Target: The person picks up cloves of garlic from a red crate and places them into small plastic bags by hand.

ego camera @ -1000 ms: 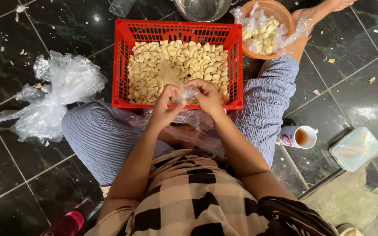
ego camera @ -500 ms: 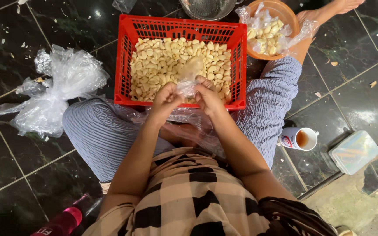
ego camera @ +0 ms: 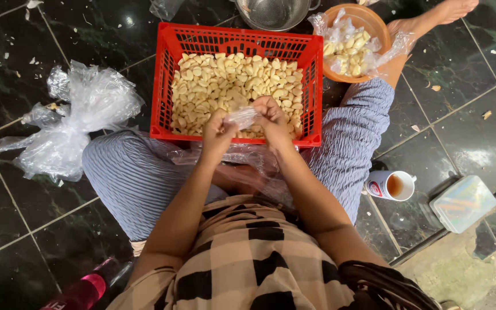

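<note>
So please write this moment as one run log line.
left hand + right hand: holding small clear plastic bag | over red basket of peeled garlic cloves

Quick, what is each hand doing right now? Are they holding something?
Left hand: closed, pinching the small clear plastic bag over the red crate.
Right hand: closed, gripping the same bag's other side.

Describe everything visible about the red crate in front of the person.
The red crate is a rectangular plastic basket with slotted, lattice-like walls and a thick rim. It sits flat on the dark tiled floor, between the seated person's knees, its near wall against the striped trousers. A deep layer of pale peeled cloves fills it. The left hand and right hand hover over its near edge, pinching a small clear plastic bag. A metal colander and an orange bowl stand just beyond it.
</note>
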